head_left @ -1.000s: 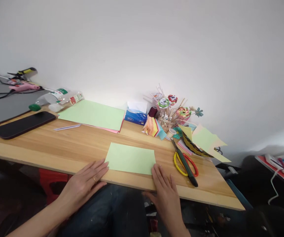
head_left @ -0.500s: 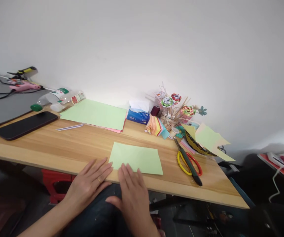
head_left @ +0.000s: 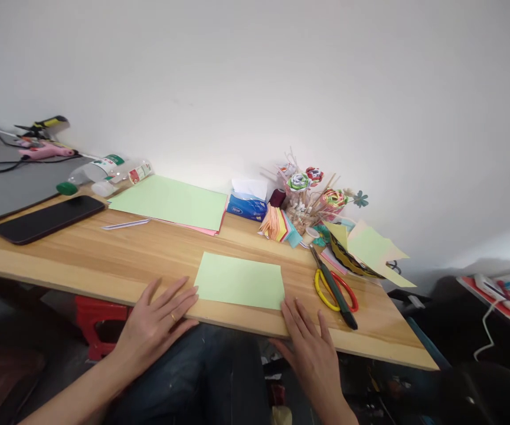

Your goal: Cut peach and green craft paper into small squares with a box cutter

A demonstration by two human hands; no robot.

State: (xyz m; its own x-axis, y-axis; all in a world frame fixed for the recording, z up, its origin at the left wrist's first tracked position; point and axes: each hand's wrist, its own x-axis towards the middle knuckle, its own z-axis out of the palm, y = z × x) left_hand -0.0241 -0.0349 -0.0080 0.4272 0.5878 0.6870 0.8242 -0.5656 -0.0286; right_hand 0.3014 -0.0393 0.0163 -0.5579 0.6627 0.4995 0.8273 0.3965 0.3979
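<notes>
– Which colour is seen on the small sheet (head_left: 239, 280)?
– Pale green is seen, and it is repeated on the large sheet (head_left: 170, 202).
– And how is the worktop (head_left: 162, 251) coloured?
– It is patterned with light brown wood grain; on the scissors (head_left: 353, 297), yellow and red are seen.

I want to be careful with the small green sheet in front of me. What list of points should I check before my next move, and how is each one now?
1. Small green sheet lies flat on the table: ok.
2. Left hand has its fingers at the sheet's near left corner: ok.
3. Right hand has its fingers at the near right corner: ok.
4. Scissors lie off the sheet, to its right: ok.
5. Phone and larger green sheet are apart from the small one: ok.
6. Small sheet is a single layer: cannot tell from this view.
</notes>
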